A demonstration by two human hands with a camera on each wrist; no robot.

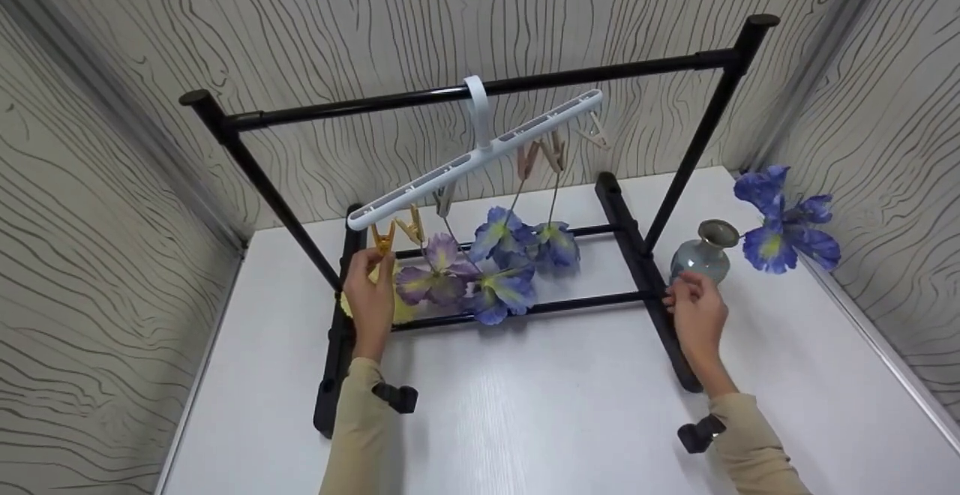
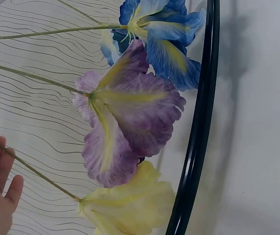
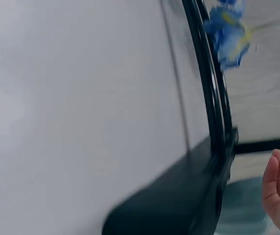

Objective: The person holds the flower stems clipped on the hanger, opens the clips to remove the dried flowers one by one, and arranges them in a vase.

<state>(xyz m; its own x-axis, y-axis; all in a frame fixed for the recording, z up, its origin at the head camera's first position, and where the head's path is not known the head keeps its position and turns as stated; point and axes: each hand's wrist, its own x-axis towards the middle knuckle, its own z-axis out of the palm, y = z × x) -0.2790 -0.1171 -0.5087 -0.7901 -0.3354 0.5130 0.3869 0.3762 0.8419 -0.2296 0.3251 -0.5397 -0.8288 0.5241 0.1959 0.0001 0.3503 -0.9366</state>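
Glare streaks the white tabletop (image 1: 525, 397); the right wrist view is blurred.

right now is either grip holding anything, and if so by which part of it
The left grip holds the yellow flower by the upper part of its stem, near an orange clip. The right grip appears to hold nothing.

Yellow flower (image 2: 132, 203) hanging head-down, stem (image 2: 42, 174) in left grip (image 1: 371, 296), blue-grey vase (image 1: 700, 256) upright

Yellow flower (image 2: 128, 203) cut off by the left wrist view's bottom edge
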